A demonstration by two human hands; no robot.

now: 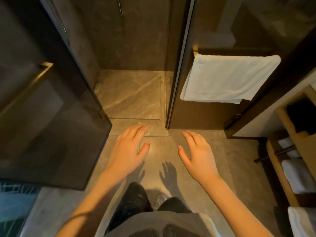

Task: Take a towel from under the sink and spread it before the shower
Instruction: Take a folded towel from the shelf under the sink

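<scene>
My left hand (129,151) and my right hand (196,156) hover palm-down, fingers spread, over the bare grey floor (227,159) in front of the shower. Neither holds anything. The shower floor (133,94) lies straight ahead past a low stone sill (153,130). Folded white towels (295,175) rest on the wooden shelves (280,170) under the sink at the right edge, with another white towel (302,221) lower down. A white towel (227,77) hangs from a rail on the glass panel to the right of the shower opening.
A dark glass shower door (51,125) stands open at the left, with a brass handle (34,79). A dark bar (277,154) juts out from the shelf unit. My legs and a white shoe (160,200) are below my hands.
</scene>
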